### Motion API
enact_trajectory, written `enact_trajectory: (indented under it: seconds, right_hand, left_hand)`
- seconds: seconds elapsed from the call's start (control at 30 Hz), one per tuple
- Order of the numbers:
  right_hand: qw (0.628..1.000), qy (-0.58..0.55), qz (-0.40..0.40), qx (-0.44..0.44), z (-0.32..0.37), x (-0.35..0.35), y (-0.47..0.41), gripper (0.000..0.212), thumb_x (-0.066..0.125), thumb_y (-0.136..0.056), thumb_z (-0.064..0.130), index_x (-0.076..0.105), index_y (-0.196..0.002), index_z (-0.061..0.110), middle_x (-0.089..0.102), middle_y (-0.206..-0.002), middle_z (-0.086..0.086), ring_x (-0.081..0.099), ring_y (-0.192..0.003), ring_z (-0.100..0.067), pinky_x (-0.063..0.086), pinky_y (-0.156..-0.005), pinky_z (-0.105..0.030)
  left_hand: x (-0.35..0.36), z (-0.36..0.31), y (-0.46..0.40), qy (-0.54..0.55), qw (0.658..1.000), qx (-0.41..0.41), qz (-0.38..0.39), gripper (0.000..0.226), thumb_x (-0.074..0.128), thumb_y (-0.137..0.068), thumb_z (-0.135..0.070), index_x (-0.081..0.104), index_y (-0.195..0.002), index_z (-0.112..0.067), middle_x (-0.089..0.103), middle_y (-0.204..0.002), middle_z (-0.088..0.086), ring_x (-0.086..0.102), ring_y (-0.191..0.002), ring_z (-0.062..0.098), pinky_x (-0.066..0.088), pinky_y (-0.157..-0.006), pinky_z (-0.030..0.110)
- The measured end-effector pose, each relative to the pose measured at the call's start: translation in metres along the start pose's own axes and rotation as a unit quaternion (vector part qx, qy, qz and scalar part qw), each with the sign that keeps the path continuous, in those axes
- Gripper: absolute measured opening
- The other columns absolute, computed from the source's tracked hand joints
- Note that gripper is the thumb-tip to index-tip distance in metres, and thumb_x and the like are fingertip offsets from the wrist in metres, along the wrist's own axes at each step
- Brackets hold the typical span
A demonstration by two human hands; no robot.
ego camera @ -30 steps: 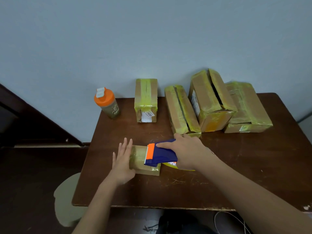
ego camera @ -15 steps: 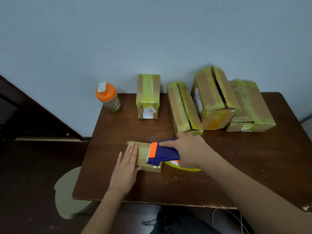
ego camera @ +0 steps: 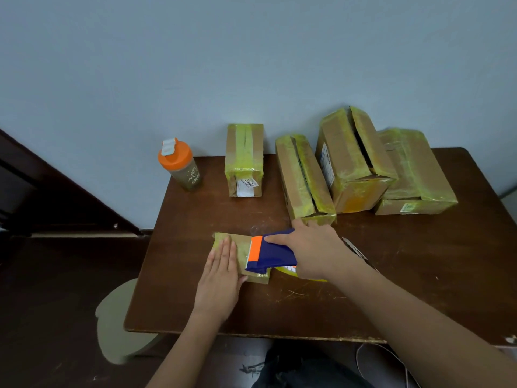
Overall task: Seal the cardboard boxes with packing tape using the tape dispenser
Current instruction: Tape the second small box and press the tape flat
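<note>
Brown tabletop (ego camera: 391, 275), frame centre: left hand (ego camera: 221, 275) flat-fingered pins the small box (ego camera: 240, 247), while right hand (ego camera: 313, 250) wraps the tape dispenser (ego camera: 268, 252) just right of those fingers.

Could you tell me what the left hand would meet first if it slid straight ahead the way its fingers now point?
Little on the small box itself: the left hand points up-table, so it would probably cross bare table toward the taped box with the white label, though depth is unclear.

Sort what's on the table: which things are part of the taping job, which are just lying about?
In the job: small box under left hand; tape dispenser held by right hand; four taped boxes behind.
Lying about: orange-lidded bottle; stool.
</note>
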State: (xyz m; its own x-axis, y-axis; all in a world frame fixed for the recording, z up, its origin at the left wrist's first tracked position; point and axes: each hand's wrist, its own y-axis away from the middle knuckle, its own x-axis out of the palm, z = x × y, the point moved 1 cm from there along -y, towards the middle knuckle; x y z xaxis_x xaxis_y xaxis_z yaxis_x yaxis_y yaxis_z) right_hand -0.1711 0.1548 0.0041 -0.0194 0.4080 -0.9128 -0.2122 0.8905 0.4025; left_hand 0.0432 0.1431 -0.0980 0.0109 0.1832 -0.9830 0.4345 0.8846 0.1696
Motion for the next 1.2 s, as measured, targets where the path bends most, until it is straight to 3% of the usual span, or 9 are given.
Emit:
enact_trajectory:
  seconds: [0.13,0.37,0.53,0.67,0.87,1.1,1.2]
  right_hand:
    - [1.000,0.002,0.008,0.007,-0.001,0.002,0.002,0.083,0.066,-0.089,0.038,0.011,-0.151,0.047,0.035,-0.140,-0.009,0.044,-0.123,-0.031,0.043,-0.086,-0.037]
    - [1.000,-0.025,-0.014,0.005,0.010,0.007,-0.003,0.084,0.064,-0.089,0.039,0.008,-0.150,0.050,0.035,-0.138,-0.010,0.045,-0.120,-0.032,0.043,-0.085,-0.037]
    - [0.999,-0.029,-0.014,0.002,0.013,0.015,-0.008,0.086,0.066,-0.089,0.037,0.008,-0.151,0.048,0.034,-0.141,-0.010,0.042,-0.123,-0.031,0.042,-0.088,-0.037]
    - [1.000,-0.020,-0.004,-0.004,0.013,0.016,-0.008,0.089,0.068,-0.088,0.039,0.006,-0.151,0.047,0.031,-0.146,-0.010,0.040,-0.128,-0.031,0.043,-0.092,-0.039]
    - [0.998,-0.055,-0.006,-0.012,-0.005,0.024,-0.007,0.091,0.067,-0.088,0.043,0.001,-0.150,0.051,0.035,-0.140,-0.006,0.044,-0.123,-0.027,0.045,-0.090,-0.037]
    - [0.996,-0.079,-0.025,-0.018,-0.030,0.037,0.007,0.089,0.066,-0.087,0.047,0.003,-0.150,0.052,0.035,-0.136,-0.002,0.044,-0.121,-0.024,0.040,-0.082,-0.033]
    - [0.994,-0.098,-0.035,-0.018,-0.036,0.044,0.014,0.083,0.062,-0.090,0.046,0.004,-0.149,0.053,0.033,-0.138,-0.003,0.043,-0.122,-0.025,0.042,-0.089,-0.036]
  left_hand:
    - [0.005,0.006,-0.001,0.031,0.999,0.009,0.025,0.064,0.030,-0.105,-0.028,-0.021,-0.143,-0.020,-0.024,-0.153,-0.002,-0.018,-0.144,0.010,-0.011,-0.113,0.024]
    - [-0.002,0.030,-0.013,0.003,1.000,0.024,-0.005,0.076,0.043,-0.099,-0.010,-0.019,-0.143,-0.021,-0.020,-0.153,-0.004,-0.017,-0.140,0.005,-0.010,-0.113,0.023]
    - [0.004,0.028,-0.003,0.085,0.995,0.049,0.009,0.072,0.046,-0.100,-0.018,-0.009,-0.147,-0.028,-0.012,-0.155,-0.012,-0.011,-0.142,0.003,0.004,-0.120,0.026]
    - [0.006,0.026,-0.010,0.118,0.993,0.026,0.008,0.064,0.038,-0.102,-0.033,-0.008,-0.146,-0.031,-0.008,-0.154,-0.015,-0.010,-0.143,0.002,-0.002,-0.118,0.023]
    - [0.009,0.027,-0.009,0.081,0.997,0.011,0.002,0.067,0.039,-0.104,-0.023,-0.012,-0.144,-0.036,-0.013,-0.153,-0.017,-0.014,-0.140,0.000,-0.003,-0.114,0.021]
    - [0.008,0.027,-0.009,0.076,0.997,0.003,0.008,0.064,0.036,-0.104,-0.026,-0.013,-0.145,-0.035,-0.013,-0.152,-0.018,-0.015,-0.140,0.000,-0.007,-0.112,0.020]
    - [0.006,0.026,-0.011,0.102,0.995,-0.003,0.014,0.063,0.038,-0.103,-0.029,-0.006,-0.148,-0.034,-0.009,-0.154,-0.017,-0.010,-0.143,0.002,-0.008,-0.112,0.020]
